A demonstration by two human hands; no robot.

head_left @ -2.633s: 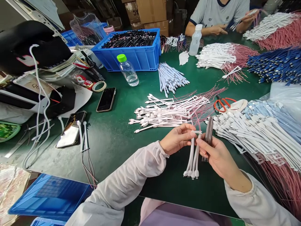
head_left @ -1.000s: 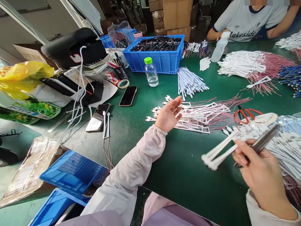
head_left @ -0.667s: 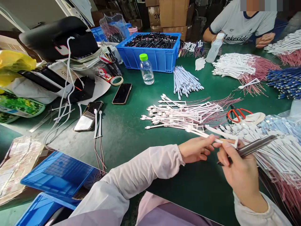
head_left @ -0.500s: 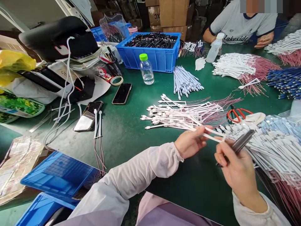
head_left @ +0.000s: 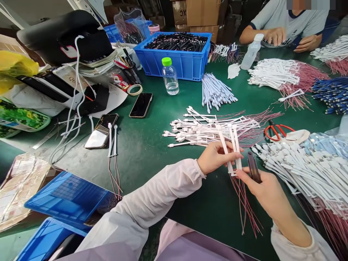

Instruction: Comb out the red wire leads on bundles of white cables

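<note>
My left hand [head_left: 217, 158] is closed around a few white cables [head_left: 234, 137] with thin red and brown wires [head_left: 246, 208] hanging from their lower ends. The cables stand nearly upright over the table. My right hand [head_left: 268, 188] is closed on a dark, narrow tool [head_left: 253, 167] whose exact kind I cannot make out. Its thumb and fingertips also touch the lower end of the cables, by a small white crosspiece. Behind my left hand lies a loose pile of similar white cables [head_left: 190, 130]. A big heap of white cables [head_left: 307, 170] is right of my right hand.
Red-handled scissors [head_left: 278, 132] lie beyond my right hand. A green-capped bottle [head_left: 170, 78] stands before a blue crate [head_left: 174, 63]. Two phones [head_left: 141, 105] and a cable pair [head_left: 112, 141] are on the left. A co-worker's hands [head_left: 276, 36] are across the table.
My left hand has swung the cables from slanting right to nearly upright, and their wires now hang down. My right hand has moved left and closer. The co-worker's hand has risen.
</note>
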